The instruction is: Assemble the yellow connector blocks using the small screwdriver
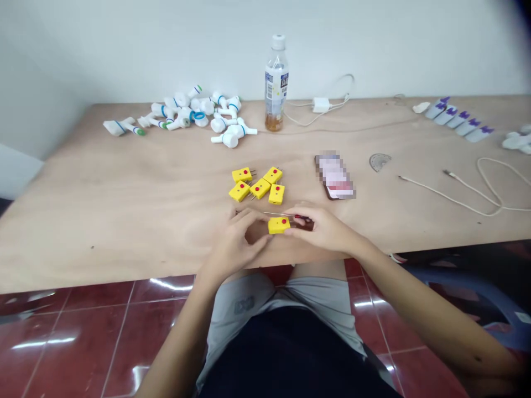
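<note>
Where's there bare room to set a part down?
Bare table runs left of the yellow blocks, in front of the white fittings; a smaller patch lies right of the phone, nearer than the protractor. Crowded: between left hand and right hand.

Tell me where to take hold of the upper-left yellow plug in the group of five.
For the upper-left yellow plug, I'd set the grip across its body near the left end, coming from above and the left. Its metal prongs stick out to the right, and another yellow plug lies close on the near side, while the left end looks free.
</note>
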